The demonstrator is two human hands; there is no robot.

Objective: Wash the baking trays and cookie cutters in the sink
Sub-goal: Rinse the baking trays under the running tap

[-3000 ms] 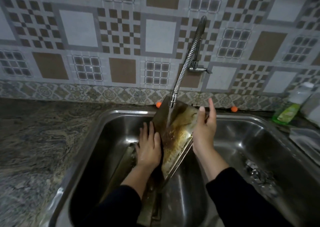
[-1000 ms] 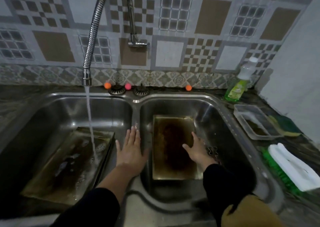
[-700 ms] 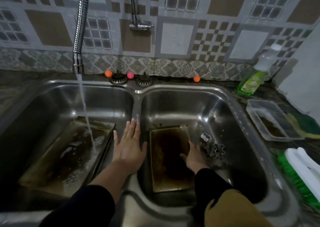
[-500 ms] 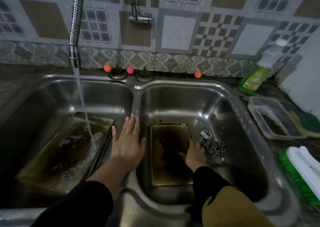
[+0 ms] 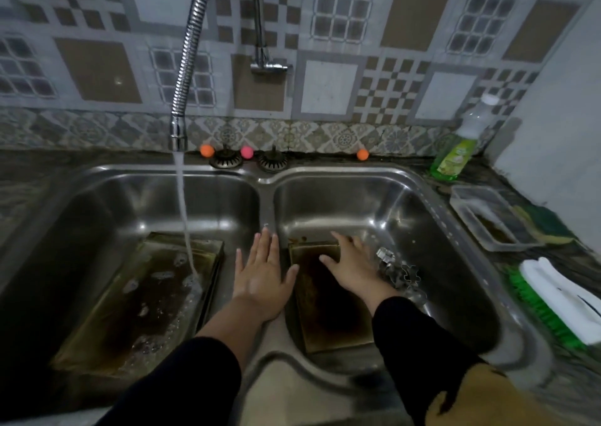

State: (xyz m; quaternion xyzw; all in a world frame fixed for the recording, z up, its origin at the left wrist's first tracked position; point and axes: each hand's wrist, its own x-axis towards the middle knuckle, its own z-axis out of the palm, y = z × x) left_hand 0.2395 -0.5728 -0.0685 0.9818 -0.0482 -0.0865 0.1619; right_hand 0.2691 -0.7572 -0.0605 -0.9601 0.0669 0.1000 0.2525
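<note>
Patterned wall tiles back a double steel sink (image 5: 266, 178). Left basin: a stained baking tray (image 5: 130, 302) is struck by faucet (image 5: 182, 77) water. On the divider, the left hand (image 5: 261, 279) is laid flat, fingers straight. Right basin: a second tray (image 5: 328, 315) is touched by the spread right hand (image 5: 353, 266), with cookie cutters (image 5: 400, 271) just right of it.

Double steel sink (image 5: 266, 178). Faucet (image 5: 182, 77) runs onto baking tray (image 5: 130, 302) in left basin. Left hand (image 5: 261, 279) flat on divider. Right hand (image 5: 353, 264) rests on stained tray (image 5: 328, 311) in right basin; cookie cutters (image 5: 401, 271) just beside it.
</note>
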